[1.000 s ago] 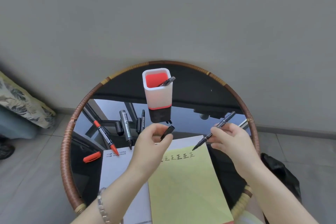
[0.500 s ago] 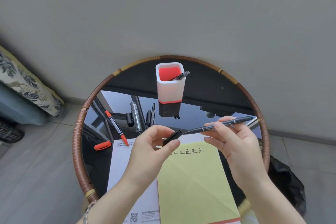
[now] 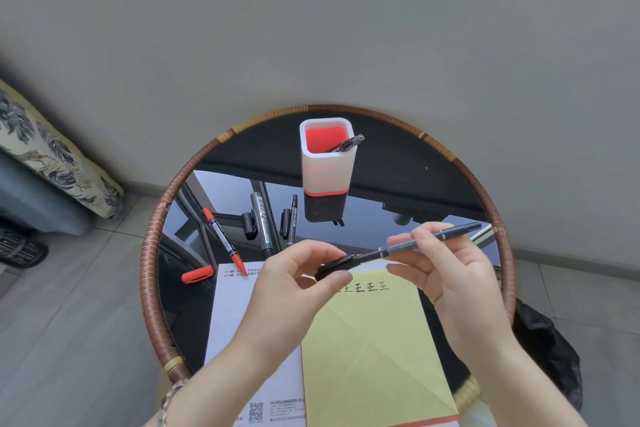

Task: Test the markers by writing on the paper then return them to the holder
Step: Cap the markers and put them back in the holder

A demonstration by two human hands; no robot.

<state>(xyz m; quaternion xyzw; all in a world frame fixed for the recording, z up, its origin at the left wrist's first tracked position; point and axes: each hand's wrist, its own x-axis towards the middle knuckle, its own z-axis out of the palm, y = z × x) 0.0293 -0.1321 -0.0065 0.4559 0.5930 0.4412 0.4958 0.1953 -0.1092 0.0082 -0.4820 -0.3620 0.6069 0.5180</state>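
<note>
Cap [image 3: 334, 267] and tip have come together over the last second: a moment back I saw the black marker [image 3: 415, 244] angled tip-down toward the yellow paper [image 3: 374, 340] with a clear gap to the cap, then it levelled out and closed in, and now its writing end sits at or just inside the cap's mouth. I cannot tell from this view whether it has clicked home. I read that as this marker's test being finished, since a row of black characters [image 3: 367, 287] already stands along the paper's top edge, so what remains for it is seating the cap and dropping it into the holder [image 3: 327, 163]. The left hand [image 3: 294, 284] pinches the cap between thumb and curled fingers; the right hand [image 3: 450, 274] grips the barrel near its middle with thumb and fingertips. Both are held in the air above the near half of the table [image 3: 149, 270], over the paper's top edge and well short of the holder, which stands upright at the far side with another dark marker [image 3: 349, 143] leaning in it. The long axis runs nearly level, left to right, rising slightly toward the right: tip end points left into the cap, rear end points right and a little away from me.
</note>
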